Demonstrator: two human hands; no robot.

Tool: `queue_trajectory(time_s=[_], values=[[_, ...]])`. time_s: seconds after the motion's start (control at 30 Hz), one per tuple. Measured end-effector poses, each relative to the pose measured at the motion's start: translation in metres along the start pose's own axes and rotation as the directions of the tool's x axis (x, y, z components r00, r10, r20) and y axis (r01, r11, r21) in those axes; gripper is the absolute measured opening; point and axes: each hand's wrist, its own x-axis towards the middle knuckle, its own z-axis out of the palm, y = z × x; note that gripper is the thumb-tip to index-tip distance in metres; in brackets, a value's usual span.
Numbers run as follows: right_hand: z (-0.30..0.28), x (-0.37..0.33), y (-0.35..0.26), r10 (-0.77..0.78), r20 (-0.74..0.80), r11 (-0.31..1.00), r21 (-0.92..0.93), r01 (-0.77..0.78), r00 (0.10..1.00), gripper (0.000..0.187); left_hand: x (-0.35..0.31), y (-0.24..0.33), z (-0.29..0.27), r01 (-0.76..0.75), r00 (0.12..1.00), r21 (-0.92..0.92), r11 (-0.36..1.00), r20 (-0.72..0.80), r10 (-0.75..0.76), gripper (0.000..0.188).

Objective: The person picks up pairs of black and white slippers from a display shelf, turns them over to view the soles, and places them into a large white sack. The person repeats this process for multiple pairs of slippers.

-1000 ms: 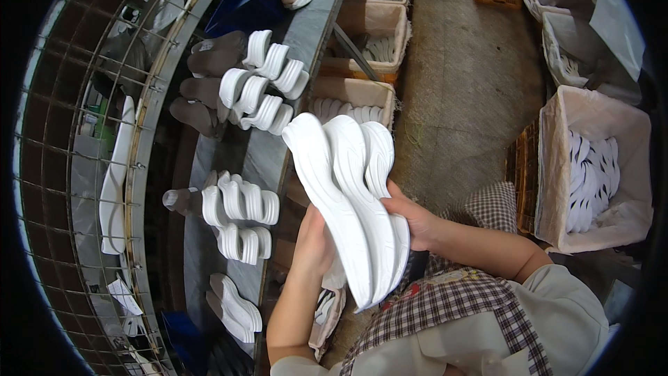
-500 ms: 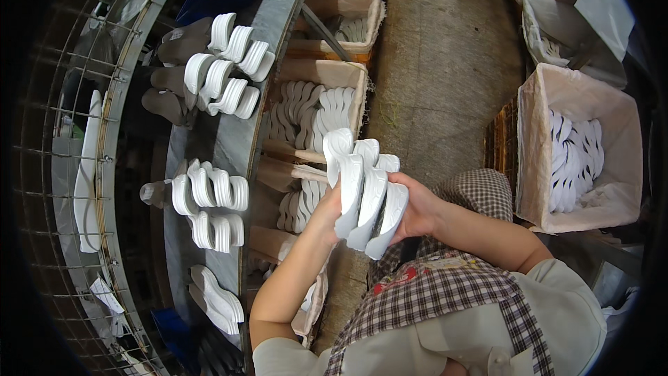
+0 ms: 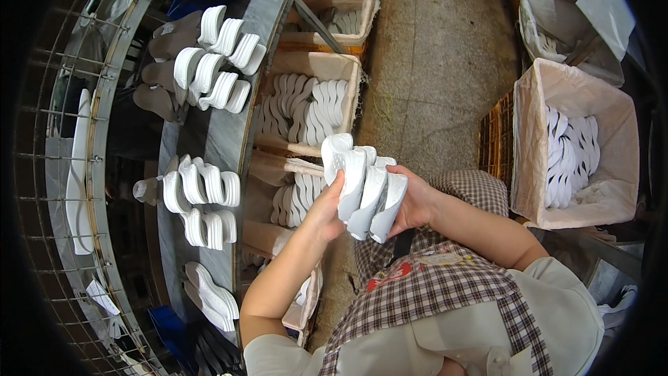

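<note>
In front of my apron I hold a bundle of white shoe soles (image 3: 374, 191), lined up side by side with their lower ends toward me. My left hand (image 3: 328, 210) grips the bundle's left side, its thumb lying along the outer sole. Around the right side, my right hand (image 3: 415, 200) is closed, its thumb near the upper end. The fingers behind the soles are hidden. Left of my hands, more white soles stand in groups on the grey bench: one nested group (image 3: 202, 191), a larger group (image 3: 221, 63) farther off and a flat pair (image 3: 211, 296) nearer.
Lined crates of soles, one of them a cloth-lined crate (image 3: 306, 101), stand beside the bench (image 3: 209, 136). On the right is a big lined bin (image 3: 616, 167) with black-and-white pieces. A wire mesh (image 3: 62, 167) runs along the far left, and a concrete floor (image 3: 438, 83) lies ahead.
Both hands have drawn the soles closer together, and the bundle's lower ends have risen slightly. The surroundings have shifted a little leftward in view.
</note>
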Motion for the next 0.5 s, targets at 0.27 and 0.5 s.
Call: queue_trajectory(time_s=[0.27, 0.5], values=[[-0.003, 0.005, 0.001, 0.005, -0.008, 1.0, 0.008, -0.005, 1.0, 0.069, 0.005, -0.006, -0.009, 0.017, 0.999, 0.005, 1.0, 0.039, -0.018, 0.055], [-0.005, 0.007, 0.003, 0.013, -0.041, 1.0, 0.005, -0.013, 0.999, 0.069, 0.006, -0.012, -0.014, 0.024, 0.998, -0.042, 0.999, 0.065, -0.022, 0.054]])
